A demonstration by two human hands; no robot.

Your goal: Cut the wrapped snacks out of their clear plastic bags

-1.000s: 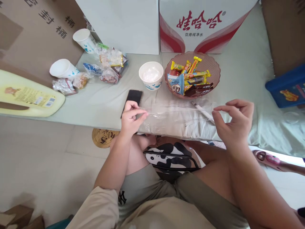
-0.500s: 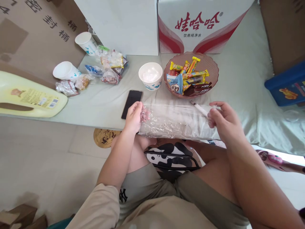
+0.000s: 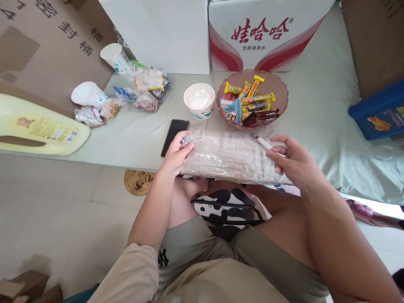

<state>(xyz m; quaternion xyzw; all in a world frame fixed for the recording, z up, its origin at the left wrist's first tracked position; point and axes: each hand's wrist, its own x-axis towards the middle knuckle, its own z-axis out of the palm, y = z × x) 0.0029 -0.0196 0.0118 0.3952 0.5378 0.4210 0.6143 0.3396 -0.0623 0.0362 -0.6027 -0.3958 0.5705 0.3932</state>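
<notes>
A long, clear plastic bag [image 3: 225, 158] lies stretched flat along the table's front edge, wrinkled and shiny. My left hand [image 3: 177, 155] grips its left end, with the thumb on top. At the opposite end, my right hand [image 3: 292, 160] has its thumb and fingers closed on the bag's edge, while the index finger reaches out above. A slim white stick with a dark metal tip [image 3: 261, 141] points up and left from beside my right fingers; whether they touch it I cannot tell. A dark phone [image 3: 174, 132] lies just behind my left hand.
Behind the bag are a pink ribbed bowl [image 3: 284, 94] of wrapped snacks and a white paper bowl [image 3: 199, 112]. Paper cups [image 3: 86, 93], crumpled wrappers [image 3: 147, 99] and a yellow jug [image 3: 47, 130] are at left. Boxes [image 3: 259, 54] line the back; a blue container [image 3: 375, 115] is at right.
The bag now lies flatter and smoother between my hands. My right hand has shifted slightly left, and my left thumb has moved over the bag's left end.
</notes>
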